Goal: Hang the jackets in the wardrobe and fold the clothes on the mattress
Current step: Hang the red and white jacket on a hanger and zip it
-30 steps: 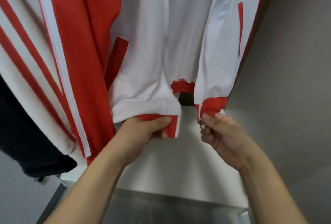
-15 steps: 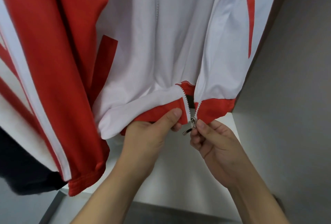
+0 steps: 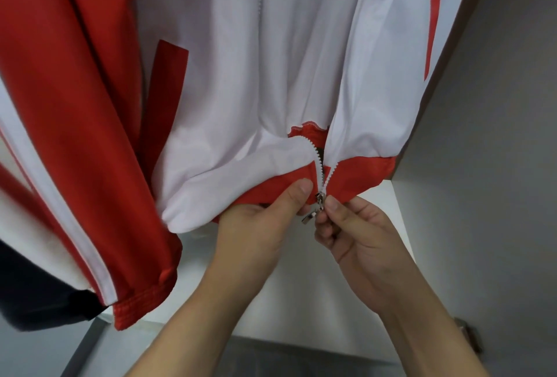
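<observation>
At nine o'clock a red sleeve (image 3: 90,135) hangs. The left hand (image 3: 259,226) pinches the jacket (image 3: 241,75)'s left hem; a second ago the two hems hung apart, now they meet at centre. At three o'clock the right hand (image 3: 358,238) grips the zipper slider (image 3: 319,198), so zipping the hung jacket looks ready to start.

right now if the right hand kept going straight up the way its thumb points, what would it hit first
Most likely the red hem of the white jacket, just above the right hand. Its fingers already pinch the zipper slider at the hem's lower edge, though depth is hard to judge.
</observation>
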